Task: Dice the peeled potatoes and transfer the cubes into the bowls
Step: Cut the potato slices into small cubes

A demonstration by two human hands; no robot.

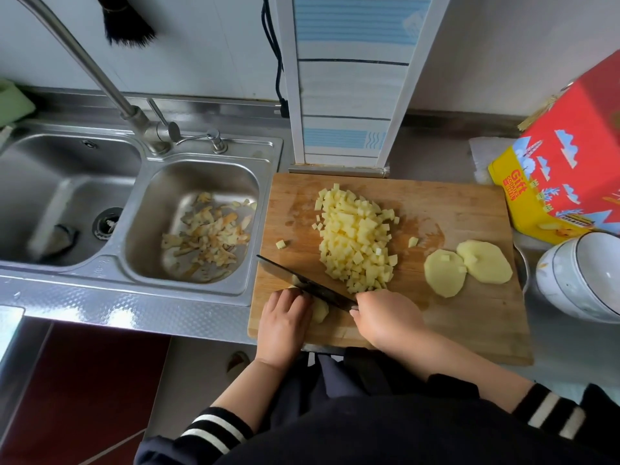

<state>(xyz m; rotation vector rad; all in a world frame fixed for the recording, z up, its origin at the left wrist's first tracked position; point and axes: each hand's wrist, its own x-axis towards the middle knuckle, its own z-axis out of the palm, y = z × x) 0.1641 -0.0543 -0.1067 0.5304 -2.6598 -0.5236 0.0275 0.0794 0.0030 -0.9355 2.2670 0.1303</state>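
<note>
Left hand (pixel 283 325): fingers curled down over a potato piece (pixel 318 310), pressing it onto the cutting board (pixel 469 209) at the near left corner.
Right hand (pixel 385 318): wrapped round the handle of the knife (pixel 302 283); handle itself hidden under the fingers.
Knife: dark blade running up-left from the right hand, edge down across the held potato piece, just beyond the left fingertips.
Potato piece: pale, partly covered by the left hand; a bit shows on each side of the blade.
Diced potato (pixel 355 236): large heap of small cubes in the middle of the board, with a few stray cubes lying apart to left and right.
Potato slices (pixel 468 270): two flat rounds overlapping on the right part of the board, a cube or two lying on top.
Bowls (pixel 583 273): white, stacked and tilted on the bench, just off the right edge of the board; no cubes seen inside.
Cutting board: wooden, on the bench beside the sink (pixel 198 226).
Sink: steel, small basin holding potato peels (pixel 208 229); faucet (pixel 100 72) arching above.
Red box (pixel 570 162): printed carton behind the bowls, at the far right.
</note>
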